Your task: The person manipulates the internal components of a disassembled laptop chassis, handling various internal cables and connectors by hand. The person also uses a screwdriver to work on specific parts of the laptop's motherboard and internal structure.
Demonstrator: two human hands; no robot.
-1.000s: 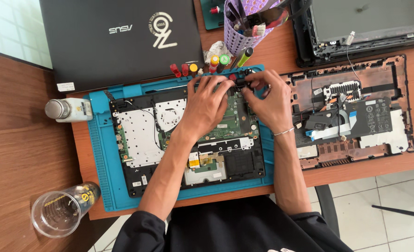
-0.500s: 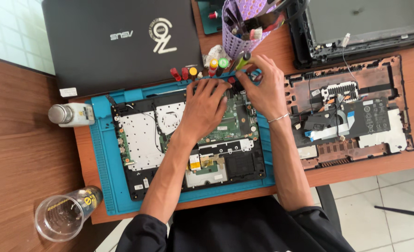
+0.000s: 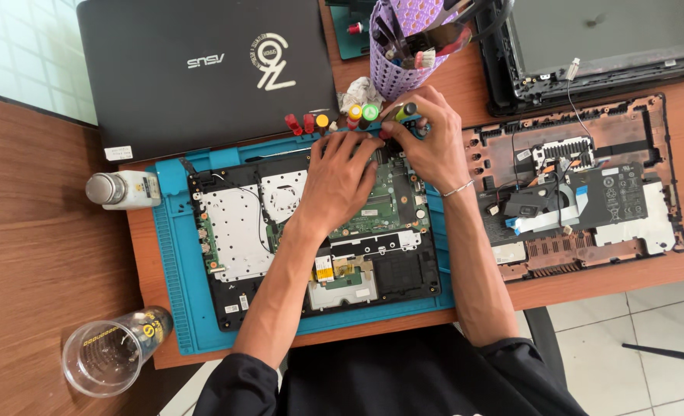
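Note:
An opened laptop base (image 3: 249, 231), with its green motherboard (image 3: 384, 208) exposed, lies on a blue work mat (image 3: 174, 262). My left hand (image 3: 340, 179) rests flat on the board, fingers spread and fingertips near the base's far edge. Beside it, my right hand (image 3: 428, 142) is closed around a small screwdriver (image 3: 405, 110) with a black and green handle, held at the mat's far edge. What the fingertips touch is hidden.
Red, yellow and green screwdriver handles (image 3: 319, 122) stand in a row along the mat's far edge. A purple tool cup (image 3: 404, 62) stands behind them. A closed black laptop (image 3: 203, 69) lies far left, a brown bottom cover (image 3: 588, 192) to the right. A small bottle (image 3: 122, 190) and a plastic cup (image 3: 107, 354) sit to the left.
My right hand has shifted a little away from me, toward the row of screwdrivers. The left hand has stayed on the board.

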